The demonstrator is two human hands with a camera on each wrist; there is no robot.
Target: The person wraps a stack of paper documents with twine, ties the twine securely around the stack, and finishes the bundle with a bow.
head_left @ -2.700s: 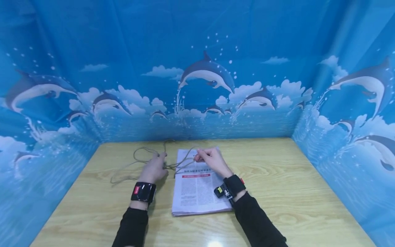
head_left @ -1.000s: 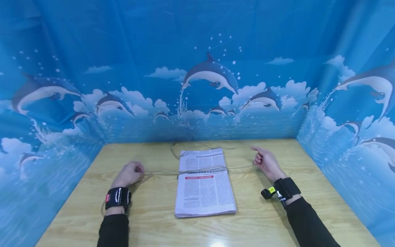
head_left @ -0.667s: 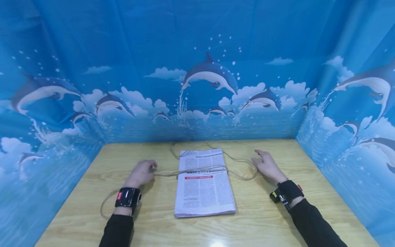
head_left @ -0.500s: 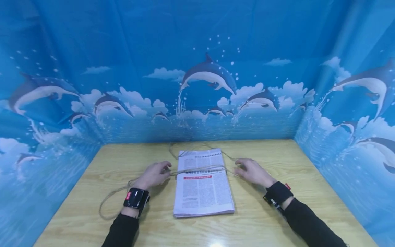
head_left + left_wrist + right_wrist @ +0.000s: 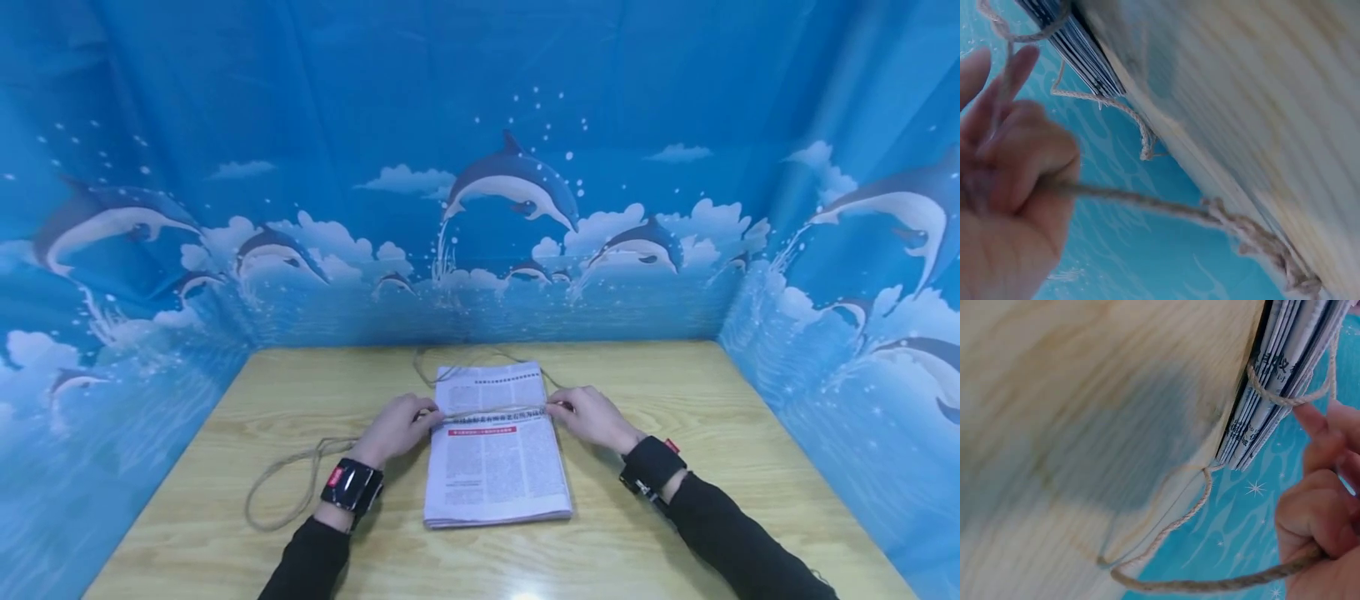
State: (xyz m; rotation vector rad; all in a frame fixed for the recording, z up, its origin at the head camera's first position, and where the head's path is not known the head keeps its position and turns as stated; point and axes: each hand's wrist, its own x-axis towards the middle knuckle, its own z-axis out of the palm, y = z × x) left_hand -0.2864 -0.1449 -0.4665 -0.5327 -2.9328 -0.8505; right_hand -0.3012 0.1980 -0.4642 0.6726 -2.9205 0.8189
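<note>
A stack of folded newspapers (image 5: pixel 498 479) lies on the table, with a thin tan rope (image 5: pixel 495 412) running across its upper half. At the stack's left edge, my left hand (image 5: pixel 397 429) grips the rope. My right hand (image 5: pixel 596 417) grips it at the right edge. In the left wrist view, rope (image 5: pixel 1141 200) comes out of the curled fingers of the left hand (image 5: pixel 1022 169). The right wrist view shows rope (image 5: pixel 1235 585) leading from the lower curled fingers of the right hand (image 5: pixel 1322 512); its index finger meets the loop (image 5: pixel 1279 399) round the papers' side.
Slack rope (image 5: pixel 273 525) lies looped on the wooden table (image 5: pixel 675 517) left of the stack. More rope (image 5: pixel 420 367) curves behind the papers near the back edge. A blue dolphin-print curtain (image 5: pixel 337 208) closes off the back and both sides.
My hands first drew far apart, pulling the rope out to both sides of the newspapers. Since then both have moved inward to the stack's edges, and a slack rope loop shows at left.
</note>
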